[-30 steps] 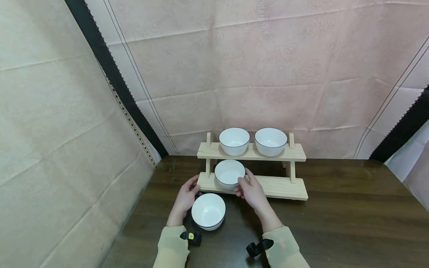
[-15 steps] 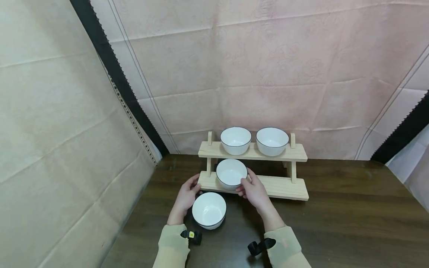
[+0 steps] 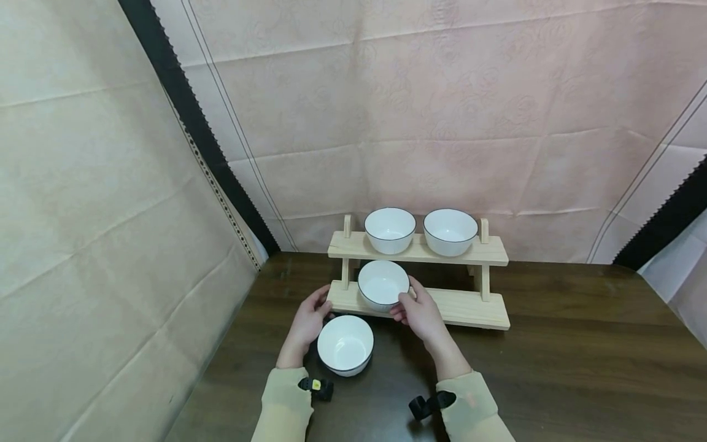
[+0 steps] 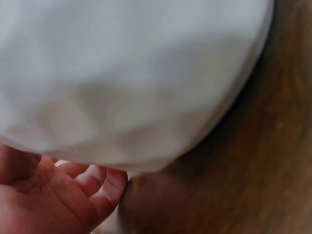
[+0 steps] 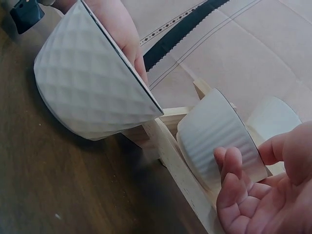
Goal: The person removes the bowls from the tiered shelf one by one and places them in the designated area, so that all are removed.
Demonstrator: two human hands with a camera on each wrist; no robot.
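Note:
A white bowl (image 3: 383, 285) with a dark rim sits at the left of the lower board of a two-tier wooden display rack (image 3: 469, 309). My right hand (image 3: 421, 312) holds this bowl at its right side, thumb at the rim and curled fingers against the ribbed outer wall (image 5: 214, 139). My left hand (image 3: 307, 322) grips the left end of the lower board; the contact is partly hidden. Right beside that hand, another white bowl (image 3: 345, 345) with a diamond-patterned outside (image 5: 92, 78) stands upright on the table, filling most of the left wrist view.
Two more white bowls, a left one (image 3: 390, 230) and a right one (image 3: 450, 232), stand side by side on the rack's upper board. The dark wooden table (image 3: 580, 344) extends to the right. A pale cloth (image 3: 442, 110) hangs behind, and another (image 3: 127, 245) hangs at left.
Both hands and all the bowls keep their places relative to the rack. Only the head view has shifted very slightly.

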